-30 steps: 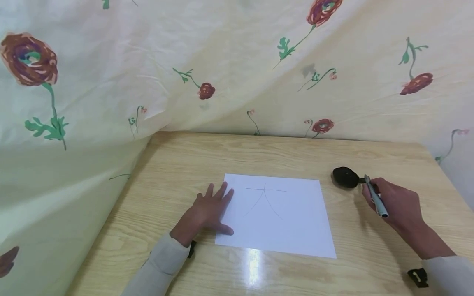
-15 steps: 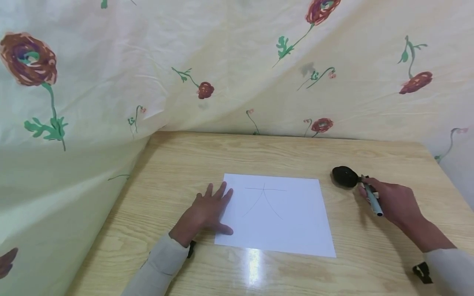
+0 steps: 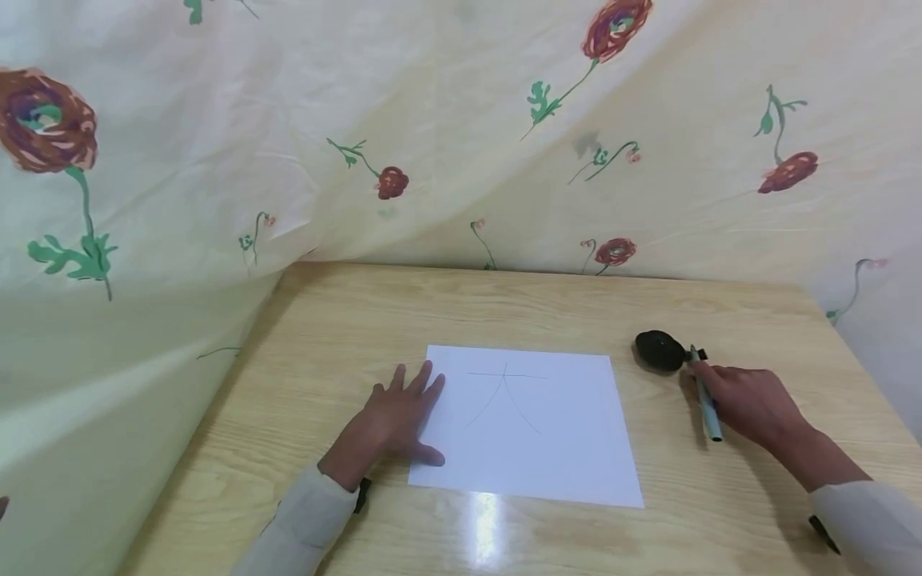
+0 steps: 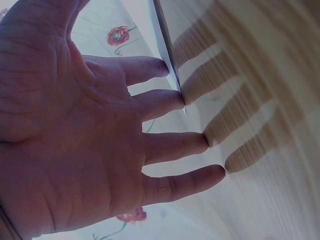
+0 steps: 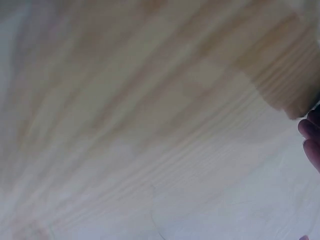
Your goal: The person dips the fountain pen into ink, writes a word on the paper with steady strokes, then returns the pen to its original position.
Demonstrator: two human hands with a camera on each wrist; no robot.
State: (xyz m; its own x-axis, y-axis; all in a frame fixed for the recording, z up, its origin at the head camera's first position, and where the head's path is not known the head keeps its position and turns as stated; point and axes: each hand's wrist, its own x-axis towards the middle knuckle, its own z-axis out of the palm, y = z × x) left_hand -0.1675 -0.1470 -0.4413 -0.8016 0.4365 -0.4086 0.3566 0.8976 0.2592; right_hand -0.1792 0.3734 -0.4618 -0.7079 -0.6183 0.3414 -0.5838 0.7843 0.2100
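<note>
A white sheet of paper (image 3: 576, 448) lies on the table, with thin lines drawn on it: a crossbar, a short upright and two curved legs. My left hand (image 3: 394, 416) rests with spread fingers on the paper's left edge. In the left wrist view its straight fingers (image 4: 175, 145) meet the tabletop beside the sheet's edge. At the right, my right hand (image 3: 752, 404) pinches a grey-green marker (image 3: 707, 404) near its upper end. Just left of it lies a black rounded thing with a short stem (image 3: 659, 352). Only fingertips (image 5: 311, 132) of that hand show in the right wrist view.
The wood-grain table (image 3: 547, 308) runs back to a hanging cream cloth (image 3: 446, 120) with red flowers. This cloth also drapes along the left side. Light glares on the table in front of the paper.
My right hand has moved slightly left with the marker, which now stands closer to the black thing's stem and points more nearly straight back. My left hand keeps its place on the paper.
</note>
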